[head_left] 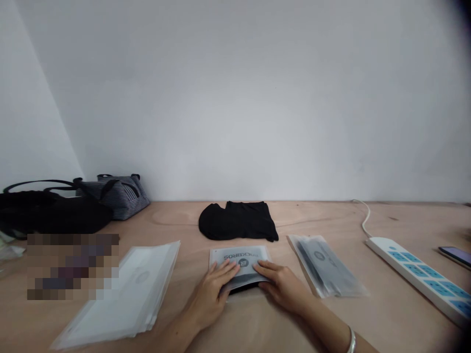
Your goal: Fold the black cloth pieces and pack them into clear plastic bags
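Both my hands rest on a frosted plastic pouch (241, 253) with printed lettering and a round logo, lying on the table in front of me. Something black shows along its near edge. My left hand (217, 289) grips the pouch's left side, fingers on top and thumb at the near edge. On the right side, my right hand (279, 284) holds it the same way. A folded black cloth item (239, 220) lies behind the pouch. To the right is another frosted pouch (326, 267) with dark contents, and to the left a stack of frosted pouches (128, 289).
A white power strip (423, 277) with blue sockets and a cable lies at the right, with a phone (456, 256) beyond it. A striped bag (127, 198) and a black bag (55, 213) stand at the back left of the wooden table (312, 220).
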Demonstrator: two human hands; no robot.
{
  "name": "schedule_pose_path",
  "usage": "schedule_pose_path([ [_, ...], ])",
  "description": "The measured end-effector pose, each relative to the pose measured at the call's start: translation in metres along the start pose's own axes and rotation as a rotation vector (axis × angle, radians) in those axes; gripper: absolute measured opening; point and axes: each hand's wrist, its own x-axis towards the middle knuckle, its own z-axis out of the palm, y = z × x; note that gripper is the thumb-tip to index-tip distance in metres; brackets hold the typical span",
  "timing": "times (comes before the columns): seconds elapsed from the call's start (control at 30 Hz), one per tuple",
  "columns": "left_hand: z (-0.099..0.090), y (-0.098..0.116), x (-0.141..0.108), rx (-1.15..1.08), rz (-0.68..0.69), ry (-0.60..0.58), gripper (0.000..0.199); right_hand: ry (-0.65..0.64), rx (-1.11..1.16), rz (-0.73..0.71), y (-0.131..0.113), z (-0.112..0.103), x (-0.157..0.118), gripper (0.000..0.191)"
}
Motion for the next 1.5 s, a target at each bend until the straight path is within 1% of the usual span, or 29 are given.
schedule_pose_path([
  [0.1, -0.001, 0.002, 0.002, 0.003, 0.005, -0.014, 0.055, 0.071, -0.017, 0.082, -0.001, 0.007, 0.003, 0.046],
  [0.2, -0.011, 0.002, 0.001, 0.028, 0.002, -0.03, 0.051, 0.104, -0.087, 0.125, -0.003, 0.007, 0.003, 0.046],
  [0.23, -0.016, 0.002, 0.0, 0.046, 0.006, -0.046, 0.054, 0.123, -0.119, 0.119, -0.005, 0.005, 0.003, 0.047],
  [0.27, -0.022, 0.0, -0.002, 0.068, 0.015, -0.07, 0.062, 0.148, -0.151, 0.098, -0.008, 0.003, 0.002, 0.048],
  [0.33, -0.036, -0.005, -0.008, 0.116, 0.033, -0.124, 0.077, 0.202, -0.21, 0.012, -0.015, 0.0, 0.004, 0.051],
  [0.37, -0.043, -0.007, -0.011, 0.138, 0.034, -0.146, 0.079, 0.219, -0.233, -0.041, -0.02, 0.0, 0.005, 0.051],
  [0.43, -0.054, -0.011, -0.016, 0.17, 0.024, -0.162, 0.07, 0.22, -0.262, -0.137, -0.033, 0.003, 0.012, 0.048],
  [0.5, -0.061, -0.012, -0.018, 0.182, 0.027, -0.155, 0.054, 0.189, -0.284, -0.211, -0.047, 0.013, 0.022, 0.043],
  [0.57, -0.064, -0.011, -0.018, 0.18, 0.057, -0.166, 0.035, 0.172, -0.319, -0.262, -0.061, 0.027, 0.034, 0.038],
  [0.63, -0.063, -0.009, -0.017, 0.178, 0.09, -0.194, 0.02, 0.189, -0.356, -0.293, -0.072, 0.043, 0.045, 0.034],
  [0.73, -0.059, -0.009, -0.015, 0.208, 0.1, -0.206, 0.017, 0.212, -0.389, -0.332, -0.081, 0.064, 0.057, 0.019],
  [0.77, -0.058, -0.01, -0.015, 0.221, 0.094, -0.197, 0.018, 0.209, -0.393, -0.347, -0.083, 0.068, 0.059, 0.015],
  [0.83, -0.056, -0.011, -0.015, 0.232, 0.078, -0.173, 0.018, 0.192, -0.393, -0.377, -0.084, 0.072, 0.06, 0.012],
  [0.9, -0.057, -0.012, -0.014, 0.207, 0.066, -0.153, 0.018, 0.184, -0.397, -0.39, -0.083, 0.069, 0.058, 0.01],
  [0.97, -0.058, -0.011, -0.014, 0.154, 0.063, -0.136, 0.018, 0.179, -0.413, -0.399, -0.08, 0.062, 0.054, 0.01],
  [1.03, -0.061, -0.008, -0.013, 0.1, 0.062, -0.113, 0.021, 0.181, -0.441, -0.405, -0.073, 0.053, 0.046, 0.008],
  [1.1, -0.064, -0.007, -0.013, 0.063, 0.059, -0.091, 0.024, 0.179, -0.463, -0.4, -0.06, 0.044, 0.034, 0.007],
  [1.2, -0.067, -0.006, -0.013, 0.04, 0.035, -0.06, 0.026, 0.18, -0.473, -0.35, -0.034, 0.028, 0.007, 0.009],
  [1.27, -0.069, -0.006, -0.013, 0.03, 0.013, -0.04, 0.026, 0.193, -0.486, -0.291, -0.018, 0.015, -0.014, 0.011],
  [1.33, -0.07, -0.006, -0.013, 0.021, -0.005, -0.042, 0.026, 0.165, -0.523, -0.241, -0.007, 0.001, -0.032, 0.013],
  [1.4, -0.07, -0.005, -0.013, 0.03, -0.022, -0.06, 0.022, 0.126, -0.53, -0.197, -0.003, -0.013, -0.044, 0.014],
  [1.47, -0.069, -0.001, -0.012, 0.073, -0.015, -0.056, 0.007, 0.087, -0.478, -0.16, -0.004, -0.024, -0.046, 0.01],
  [1.5, -0.068, 0.003, -0.012, 0.106, 0.009, -0.041, 0.013, 0.07, -0.434, -0.151, -0.006, -0.029, -0.044, 0.016],
])
